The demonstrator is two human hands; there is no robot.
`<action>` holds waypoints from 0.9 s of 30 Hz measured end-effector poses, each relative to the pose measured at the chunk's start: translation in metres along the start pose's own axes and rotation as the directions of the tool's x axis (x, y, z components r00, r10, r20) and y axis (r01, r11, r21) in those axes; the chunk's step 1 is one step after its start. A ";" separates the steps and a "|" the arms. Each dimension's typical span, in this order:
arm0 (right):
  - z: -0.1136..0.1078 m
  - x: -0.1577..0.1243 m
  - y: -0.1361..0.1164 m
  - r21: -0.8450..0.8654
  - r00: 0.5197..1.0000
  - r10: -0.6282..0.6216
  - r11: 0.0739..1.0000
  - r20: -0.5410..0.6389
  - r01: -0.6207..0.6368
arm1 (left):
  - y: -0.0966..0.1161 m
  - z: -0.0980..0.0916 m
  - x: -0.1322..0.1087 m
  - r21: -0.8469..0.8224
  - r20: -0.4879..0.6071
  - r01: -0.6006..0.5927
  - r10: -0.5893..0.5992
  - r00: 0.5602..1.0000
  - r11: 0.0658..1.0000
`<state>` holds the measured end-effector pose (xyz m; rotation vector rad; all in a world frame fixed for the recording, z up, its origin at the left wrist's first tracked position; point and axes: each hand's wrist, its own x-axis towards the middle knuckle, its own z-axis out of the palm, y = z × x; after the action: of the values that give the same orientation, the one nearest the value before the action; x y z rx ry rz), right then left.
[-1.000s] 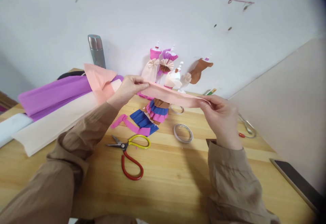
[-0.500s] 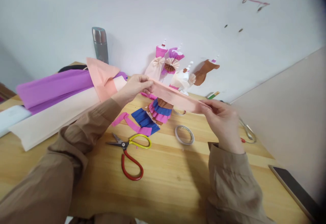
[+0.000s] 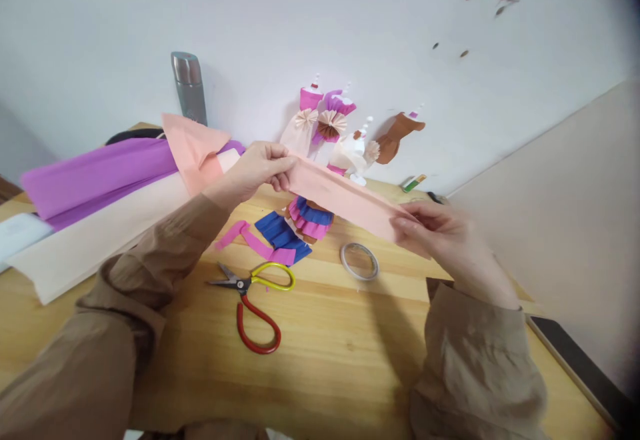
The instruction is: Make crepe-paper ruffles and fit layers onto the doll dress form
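Note:
A peach crepe paper strip (image 3: 345, 195) stretches through the air between my two hands, sloping down to the right. My left hand (image 3: 263, 168) pinches its left end between thumb and fingers. Near the other end, my right hand (image 3: 440, 233) grips the strip, and a short tail of it sticks out below the fingers. Behind and under the strip, a ruffled blue, pink and brown paper piece (image 3: 311, 219) is partly hidden. Scissors (image 3: 243, 285) with one yellow and one red handle lie spread on the table below. A roll of tape (image 3: 359, 262) lies to their right.
Crepe paper sheets in purple (image 3: 100, 172), cream (image 3: 110, 240) and peach (image 3: 195, 153) lie at the left. A grey flask (image 3: 190, 90) stands behind them. Several small dress forms (image 3: 345, 150) in paper dresses stand by the wall. A phone (image 3: 575, 367) lies at the right edge.
My right hand has moved right and slightly down, so a longer span of the peach strip shows between my hands. My left hand still holds its end. The view has shifted slightly.

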<state>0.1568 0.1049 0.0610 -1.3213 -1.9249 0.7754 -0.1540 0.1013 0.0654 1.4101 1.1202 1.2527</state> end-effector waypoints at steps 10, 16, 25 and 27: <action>0.004 -0.013 -0.017 -0.145 0.818 -0.198 0.935 0.540 0.322 | -0.003 0.052 -0.045 0.281 0.293 -0.179 0.093 0.952 0.943; 0.024 -0.026 -0.040 -0.164 0.645 -0.168 0.891 0.745 0.422 | -0.012 0.089 -0.082 0.270 0.479 -0.390 0.229 0.848 0.881; -0.059 -0.026 0.010 -0.141 0.954 -0.007 0.989 0.299 0.052 | -0.069 0.106 -0.089 0.548 0.791 -0.654 -0.069 0.608 0.522; -0.063 -0.024 0.018 -0.169 0.970 0.064 0.985 0.236 -0.024 | -0.080 0.109 -0.091 0.542 0.803 -0.680 -0.066 0.592 0.494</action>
<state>0.2230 0.0941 0.0798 -1.4271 -2.1979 0.8458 -0.0558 0.0192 -0.0357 2.6878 0.8020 0.1109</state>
